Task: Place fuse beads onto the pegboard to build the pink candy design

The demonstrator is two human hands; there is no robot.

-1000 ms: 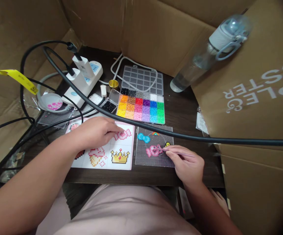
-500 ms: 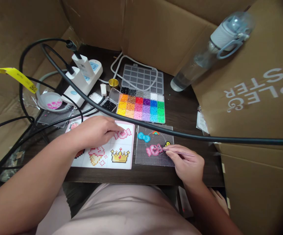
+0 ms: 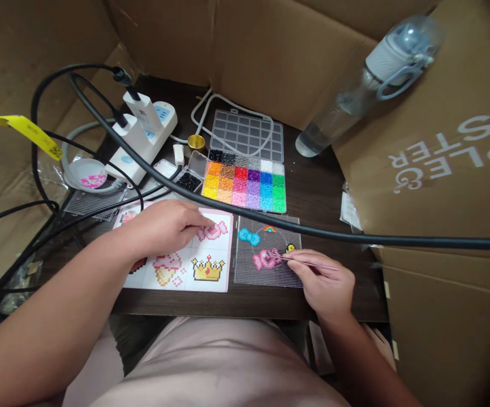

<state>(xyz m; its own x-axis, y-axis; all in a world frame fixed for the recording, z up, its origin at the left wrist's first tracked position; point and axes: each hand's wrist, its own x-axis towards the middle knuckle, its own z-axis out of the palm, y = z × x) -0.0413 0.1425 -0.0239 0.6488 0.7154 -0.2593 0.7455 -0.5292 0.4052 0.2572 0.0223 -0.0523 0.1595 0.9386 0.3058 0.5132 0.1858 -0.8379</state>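
Note:
My left hand (image 3: 166, 226) rests on a pattern sheet (image 3: 239, 217) with its index finger stretched out onto a printed pink candy (image 3: 214, 230). Nothing is held in it, though its other fingers are partly hidden. In my right hand (image 3: 327, 282) is a thin pair of pinkish tweezers (image 3: 319, 265), pinched between thumb and fingers. Their tip reaches a pink bead candy (image 3: 264, 259) on a clear pegboard (image 3: 249, 278). Also on the board are a blue bead bow (image 3: 249, 236), a small rainbow (image 3: 269, 229) and a yellow-and-black bead figure (image 3: 289, 249). Any bead at the tip is too small to make out.
Behind the board sits a bead box (image 3: 253, 186) sorted by colour. A black cable (image 3: 245, 215) crosses above the table. Nearby are a small gold cup (image 3: 196, 143), a power strip (image 3: 143, 148), a dish of pink beads (image 3: 90, 175) and a water bottle (image 3: 355, 96). Cardboard walls surround the table.

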